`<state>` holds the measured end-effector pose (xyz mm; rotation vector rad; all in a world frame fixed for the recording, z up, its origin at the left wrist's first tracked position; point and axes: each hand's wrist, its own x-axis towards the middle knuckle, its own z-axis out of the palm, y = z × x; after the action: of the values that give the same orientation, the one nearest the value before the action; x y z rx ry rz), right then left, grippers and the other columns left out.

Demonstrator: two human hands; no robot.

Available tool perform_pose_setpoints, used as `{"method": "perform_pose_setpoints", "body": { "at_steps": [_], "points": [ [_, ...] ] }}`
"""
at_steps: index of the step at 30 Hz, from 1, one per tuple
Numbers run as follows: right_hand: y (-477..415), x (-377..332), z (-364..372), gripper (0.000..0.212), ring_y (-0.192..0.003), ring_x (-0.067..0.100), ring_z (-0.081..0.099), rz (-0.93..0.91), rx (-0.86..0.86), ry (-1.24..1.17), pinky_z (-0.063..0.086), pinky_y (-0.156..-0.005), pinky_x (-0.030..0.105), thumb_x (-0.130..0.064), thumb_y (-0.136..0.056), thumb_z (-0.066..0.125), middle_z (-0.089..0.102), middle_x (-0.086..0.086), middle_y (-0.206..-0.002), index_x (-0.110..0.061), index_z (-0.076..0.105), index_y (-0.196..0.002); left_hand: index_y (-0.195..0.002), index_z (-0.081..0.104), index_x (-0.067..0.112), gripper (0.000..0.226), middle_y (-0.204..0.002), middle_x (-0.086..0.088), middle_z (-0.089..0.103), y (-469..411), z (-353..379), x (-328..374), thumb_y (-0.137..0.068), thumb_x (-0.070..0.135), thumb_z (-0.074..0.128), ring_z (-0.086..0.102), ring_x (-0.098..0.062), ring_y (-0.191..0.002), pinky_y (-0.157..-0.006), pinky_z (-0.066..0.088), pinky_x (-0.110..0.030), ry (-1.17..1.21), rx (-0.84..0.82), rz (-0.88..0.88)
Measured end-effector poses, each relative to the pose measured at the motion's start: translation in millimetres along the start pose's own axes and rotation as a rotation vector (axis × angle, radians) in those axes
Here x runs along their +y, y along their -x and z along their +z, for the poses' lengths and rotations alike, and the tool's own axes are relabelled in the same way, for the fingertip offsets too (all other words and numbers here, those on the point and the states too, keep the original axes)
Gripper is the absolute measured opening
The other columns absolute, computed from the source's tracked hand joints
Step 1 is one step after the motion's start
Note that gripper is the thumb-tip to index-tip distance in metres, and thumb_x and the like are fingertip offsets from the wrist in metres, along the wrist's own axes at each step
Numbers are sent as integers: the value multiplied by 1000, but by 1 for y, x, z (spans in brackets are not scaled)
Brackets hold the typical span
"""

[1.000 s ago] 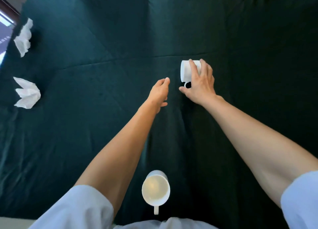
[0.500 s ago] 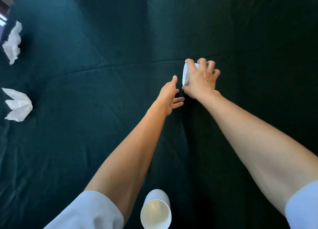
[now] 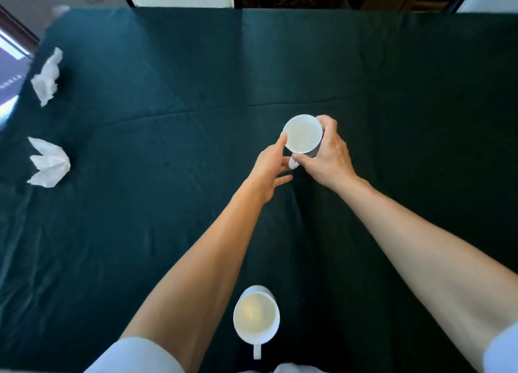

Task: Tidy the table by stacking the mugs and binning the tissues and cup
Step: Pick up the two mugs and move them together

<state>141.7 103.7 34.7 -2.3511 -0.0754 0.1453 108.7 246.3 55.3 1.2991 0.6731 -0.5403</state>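
My right hand (image 3: 328, 157) has its grip clamped round the upright far mug (image 3: 302, 134) mid-table; my left hand (image 3: 270, 166) is open, fingertips touching its rim; near mug (image 3: 256, 316) stands by my body; two tissues (image 3: 50, 162) lie far left.

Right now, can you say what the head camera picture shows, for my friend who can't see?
A person's right hand holds a white mug upright over a dark green tablecloth, while the left hand touches its rim. A second white mug stands nearer the person, and two crumpled tissues lie at the far left.
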Motion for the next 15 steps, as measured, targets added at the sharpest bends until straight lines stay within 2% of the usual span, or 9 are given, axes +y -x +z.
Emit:
{"method": "perform_pose_setpoints", "body": {
  "at_steps": [4, 8, 12, 15],
  "points": [
    [47, -8, -11, 83, -109, 22, 59, -41, -27, -45, 52, -88, 39, -26, -69, 86, 56, -4, -128, -19, 38, -136, -118, 64, 34, 43, -92, -5, 74, 48, -4, -17, -100, 67, 43, 71, -23, -116, -106, 54, -47, -147, -24, 72],
    [94, -12, -22, 83, -109, 19, 58, -21, -8, -67, 49, -87, 32, -24, -68, 88, 56, -7, -123, -20, 39, -136, -114, 62, 38, 42, -114, -10, 77, 91, -4, -41, -99, 70, 40, 71, -21, -113, -105, 55, -46, -196, -49, 113],
    [136, -11, -30, 84, -110, 17, 58, -16, 10, -82, 46, -85, 28, -25, -67, 90, 55, -11, -122, -20, 41, -135, -95, 59, 42, 33, -107, -5, 74, 129, 1, -62, -101, 67, 39, 69, -22, -114, -107, 54, -46, -177, -55, 119],
    [163, -7, -33, 89, -109, 16, 58, 30, 50, -121, 47, -84, 28, -33, -62, 94, 58, -9, -125, -23, 42, -134, -93, 60, 41, 36, -117, -9, 75, 151, 8, -78, -101, 68, 38, 70, -25, -115, -106, 55, -46, -187, -80, 110]
  ]
}}
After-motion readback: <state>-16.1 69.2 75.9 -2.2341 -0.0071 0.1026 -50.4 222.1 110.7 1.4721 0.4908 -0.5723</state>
